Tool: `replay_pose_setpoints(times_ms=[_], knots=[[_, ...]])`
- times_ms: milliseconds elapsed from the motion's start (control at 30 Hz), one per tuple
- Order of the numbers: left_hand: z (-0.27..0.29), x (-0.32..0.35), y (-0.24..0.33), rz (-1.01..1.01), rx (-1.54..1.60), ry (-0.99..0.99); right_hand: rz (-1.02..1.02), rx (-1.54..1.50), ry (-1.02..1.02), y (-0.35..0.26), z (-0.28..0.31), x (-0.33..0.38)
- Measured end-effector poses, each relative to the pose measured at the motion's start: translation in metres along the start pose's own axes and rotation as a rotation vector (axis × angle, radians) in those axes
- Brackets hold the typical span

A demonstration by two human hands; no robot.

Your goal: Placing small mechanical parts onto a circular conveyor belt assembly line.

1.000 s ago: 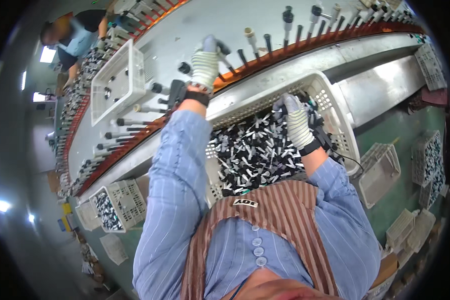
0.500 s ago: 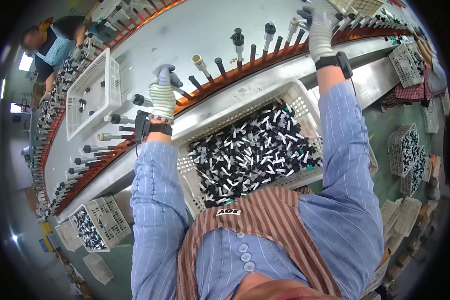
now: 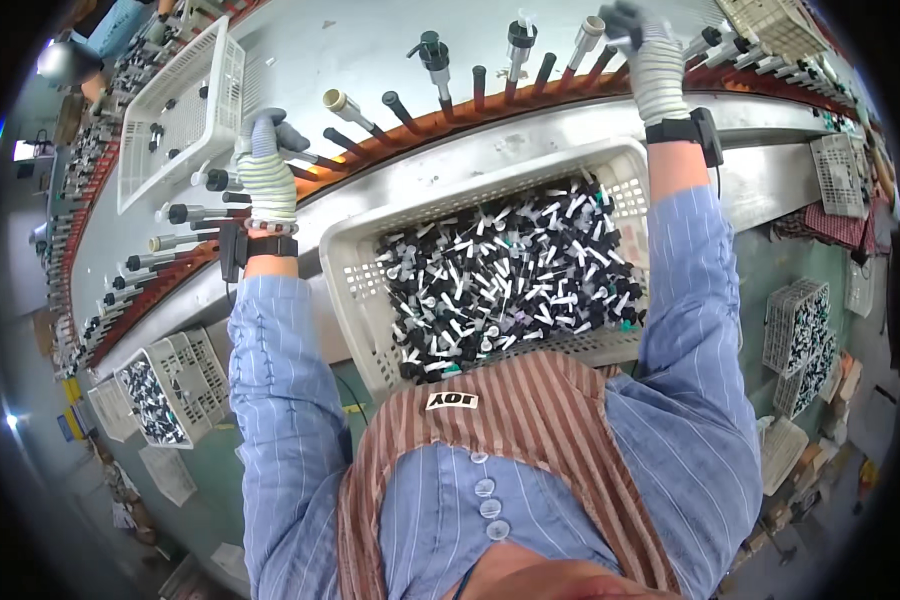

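Note:
My left hand (image 3: 264, 170), in a striped glove with grey fingertips, is at the near row of posts. Its fingers curl at the tip of a dark post (image 3: 315, 160); whatever they grip is hidden. Off to the right, my right hand (image 3: 653, 62), gloved alike, reaches over the same row with fingers bent together. What they hold is too small to make out. Between the hands stand several posts, some bare, some capped: a dark green pump head (image 3: 431, 50), a black pump head (image 3: 520, 38) with a clear top, and cream-topped collars (image 3: 342, 105).
A white basket (image 3: 337, 262) heaped with black and white pump parts sits before me. Another white basket (image 3: 175, 182) with few parts lies on the metal table beyond the posts. Filled crates (image 3: 192, 385) stand at lower left. Someone in blue is at upper left.
The posts have slid left relative to the basket before me, and both hands have kept beside their posts. My view has shifted, so the person at upper left is now mostly cut off.

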State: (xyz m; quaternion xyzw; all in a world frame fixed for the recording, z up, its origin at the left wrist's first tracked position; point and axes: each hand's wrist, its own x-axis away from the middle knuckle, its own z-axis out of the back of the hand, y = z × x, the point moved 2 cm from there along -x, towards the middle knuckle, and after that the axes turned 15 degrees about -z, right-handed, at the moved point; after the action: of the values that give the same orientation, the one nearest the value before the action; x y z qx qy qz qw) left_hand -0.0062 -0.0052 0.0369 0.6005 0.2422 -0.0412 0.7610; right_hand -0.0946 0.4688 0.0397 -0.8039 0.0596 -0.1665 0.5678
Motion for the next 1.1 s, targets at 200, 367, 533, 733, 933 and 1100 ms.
replay_pose_setpoints(times_ms=[200,367,533,733,933,1100], knots=[[0.04,0.006,-0.006,-0.019,-0.09,0.056,0.095,0.297,-0.212,0.015,-0.058,0.01],[0.06,0.005,-0.006,-0.204,-0.454,-0.041,0.109,0.439,-0.504,0.042,-0.081,0.022],[0.097,-0.022,-0.04,0.114,-0.021,0.162,0.175,0.692,-0.315,0.059,-0.116,0.019],[0.104,0.033,-0.011,-0.102,-0.69,0.197,0.516,0.828,-0.082,0.065,-0.116,0.082],[0.0,0.168,0.042,0.183,-0.379,-0.384,0.422,1.086,-0.67,0.17,-0.01,0.213],[-0.045,0.226,-0.083,-0.303,-0.685,-0.714,-0.15,1.48,-0.957,0.268,0.008,0.242]])
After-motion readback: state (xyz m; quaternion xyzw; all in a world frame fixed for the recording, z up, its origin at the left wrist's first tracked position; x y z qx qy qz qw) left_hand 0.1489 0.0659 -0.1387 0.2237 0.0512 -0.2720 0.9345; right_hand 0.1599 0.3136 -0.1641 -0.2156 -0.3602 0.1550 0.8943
